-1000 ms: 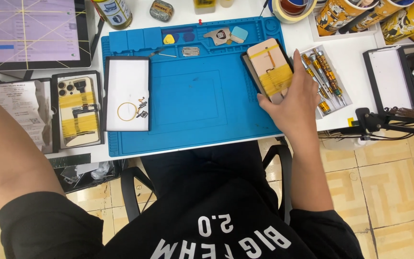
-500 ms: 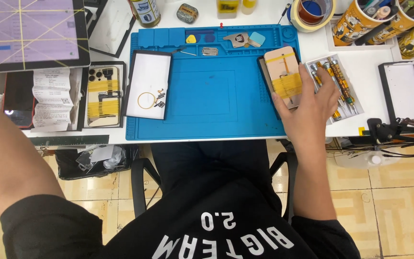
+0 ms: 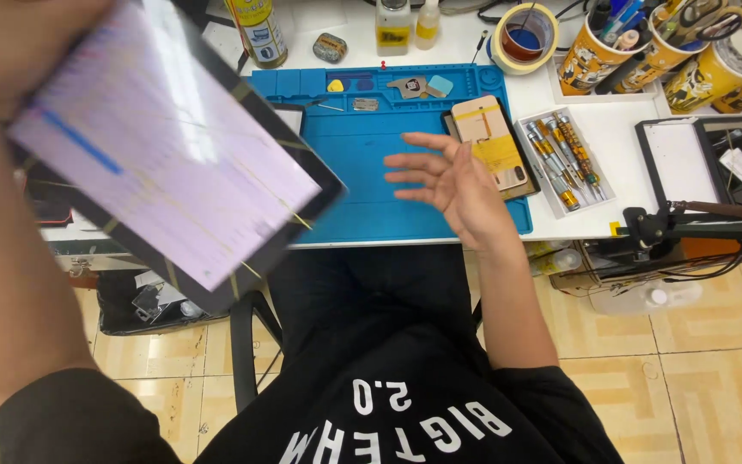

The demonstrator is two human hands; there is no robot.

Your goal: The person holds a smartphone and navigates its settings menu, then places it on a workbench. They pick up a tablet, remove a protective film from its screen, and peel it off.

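Tablet (image 3: 165, 146) with a lit screen is raised off the desk, gripped at its upper left corner by the left hand (image 3: 19, 43); its long axis tilts from upper left down to lower right. Right hand (image 3: 457, 185) hovers open, fingers spread, empty, above the blue mat (image 3: 362, 198), just beside a phone (image 3: 493, 146), well apart from the tablet

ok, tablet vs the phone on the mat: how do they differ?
The tablet is lifted, tilted, in the left hand; the phone lies flat on the blue mat. Tablet screen is lit and cracked; phone shows its back with yellow tape. Tablet looks far larger. Both are flat rectangles.
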